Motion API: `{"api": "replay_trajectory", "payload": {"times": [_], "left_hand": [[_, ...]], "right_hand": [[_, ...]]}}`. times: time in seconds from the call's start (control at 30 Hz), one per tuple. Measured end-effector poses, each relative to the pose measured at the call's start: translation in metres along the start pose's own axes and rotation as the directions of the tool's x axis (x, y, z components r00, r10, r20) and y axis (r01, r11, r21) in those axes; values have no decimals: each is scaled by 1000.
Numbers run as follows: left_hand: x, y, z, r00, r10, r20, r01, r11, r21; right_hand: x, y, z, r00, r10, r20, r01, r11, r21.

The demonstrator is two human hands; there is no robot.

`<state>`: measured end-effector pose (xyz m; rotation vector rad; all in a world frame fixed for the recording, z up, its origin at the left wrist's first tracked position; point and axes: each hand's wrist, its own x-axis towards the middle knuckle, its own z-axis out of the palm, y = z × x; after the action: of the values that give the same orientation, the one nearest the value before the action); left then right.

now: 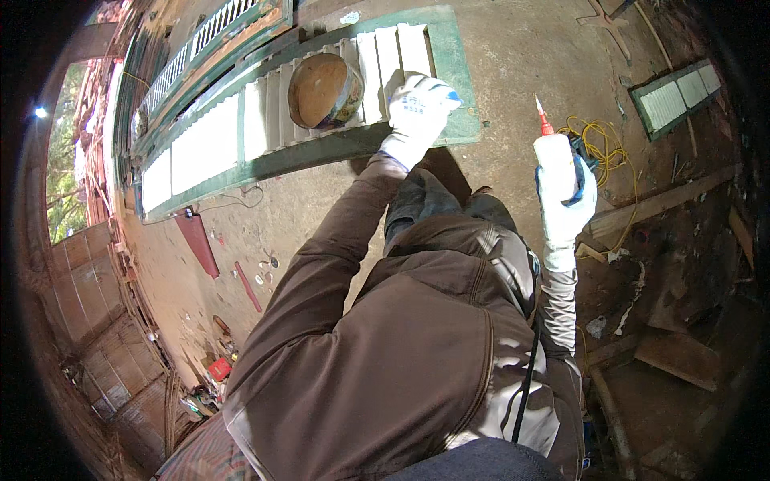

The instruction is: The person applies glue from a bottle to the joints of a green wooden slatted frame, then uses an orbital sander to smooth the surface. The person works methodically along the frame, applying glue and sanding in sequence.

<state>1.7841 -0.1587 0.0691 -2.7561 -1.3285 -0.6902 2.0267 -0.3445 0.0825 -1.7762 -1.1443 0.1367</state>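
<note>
Over the green-framed, white-slatted shutter (460,90) is the white-gloved left hand (419,107), grip impossible to tell; right of the shutter, the white-gloved right hand (566,202) holds a red-collared white plastic bottle (552,152).

From where I stand, blue print shows in two short lines on the back of the left glove (419,111); the tin (350,103) bears coloured marks, unreadable.
</note>
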Motion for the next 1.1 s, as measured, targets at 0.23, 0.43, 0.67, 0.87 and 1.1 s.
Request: {"api": "replay_trajectory", "payload": {"times": [0.23,0.43,0.67,0.87,1.1], "left_hand": [[-51,19,11,996,86,34,-89,991,96],[-63,27,-18,995,69,78,-68,998,-6],[-41,32,-2,983,23,184,-32,998,46],[-50,31,-4,974,31,224,-46,997,65],[-40,41,1,979,-40,202,17,993,116]], "right_hand": [[-1,4,-4,1000,26,-7,-25,1000,12],[-1,1,-3,998,60,11,-60,998,25],[3,-1,1,1000,7,12,-7,1000,4],[-3,0,2,999,49,18,-50,999,12],[-4,-1,3,999,49,-2,-49,999,-15]]}}
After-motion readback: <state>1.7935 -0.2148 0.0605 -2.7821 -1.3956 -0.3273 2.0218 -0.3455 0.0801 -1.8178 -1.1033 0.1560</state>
